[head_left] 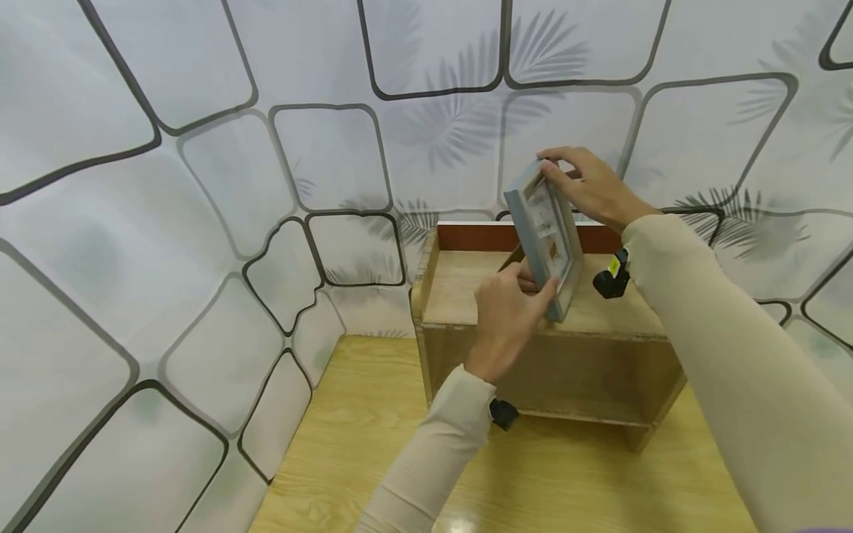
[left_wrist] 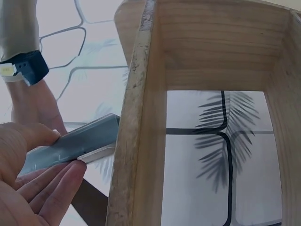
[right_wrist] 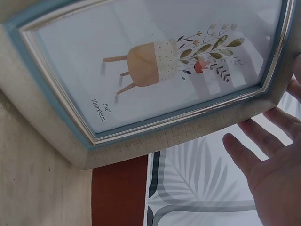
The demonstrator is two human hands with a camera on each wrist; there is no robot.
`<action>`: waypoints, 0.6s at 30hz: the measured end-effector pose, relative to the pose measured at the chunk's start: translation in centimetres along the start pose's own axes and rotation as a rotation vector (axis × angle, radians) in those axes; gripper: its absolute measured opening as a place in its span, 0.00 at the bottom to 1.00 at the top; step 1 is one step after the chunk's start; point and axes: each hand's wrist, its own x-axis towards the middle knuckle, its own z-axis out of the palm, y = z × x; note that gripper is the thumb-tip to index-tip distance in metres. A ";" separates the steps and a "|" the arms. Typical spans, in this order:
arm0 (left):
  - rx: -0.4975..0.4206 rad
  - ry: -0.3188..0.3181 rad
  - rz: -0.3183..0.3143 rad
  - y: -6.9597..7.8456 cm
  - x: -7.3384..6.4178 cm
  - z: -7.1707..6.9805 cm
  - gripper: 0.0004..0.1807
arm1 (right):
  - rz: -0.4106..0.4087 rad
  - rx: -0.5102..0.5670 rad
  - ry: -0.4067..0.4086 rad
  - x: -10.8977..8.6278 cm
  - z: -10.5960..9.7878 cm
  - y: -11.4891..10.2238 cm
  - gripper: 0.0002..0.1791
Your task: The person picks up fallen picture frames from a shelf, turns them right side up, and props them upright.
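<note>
A picture frame with blue-grey sides and a pale linen-look border is held tilted over the top of a small wooden shelf unit. Its picture, a plant in a legged pot, shows in the right wrist view. My left hand grips the frame's lower side, thumb on the front and fingers behind. At the upper edge, my right hand holds it between thumb and fingers. Behind the frame a brown stand flap sticks out. The frame's lower end is right at the unit's front edge.
The unit has a low raised side and a reddish-brown back strip. Below its top is an open compartment. It stands on a wood-look floor against a patterned wall covering. Each wrist carries a small black camera.
</note>
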 end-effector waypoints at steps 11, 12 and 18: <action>0.026 -0.016 -0.046 -0.8 0.6 -1.0 0.13 | -0.044 -0.061 0.149 -0.3 -0.3 0.2 0.26; 0.033 -0.023 -0.046 -0.9 0.7 -1.1 0.13 | -0.038 -0.080 0.166 -0.4 -0.3 0.2 0.26; 0.048 -0.071 -0.033 -1.3 1.2 -1.8 0.11 | 0.038 -0.183 0.252 -1.3 -0.8 0.0 0.27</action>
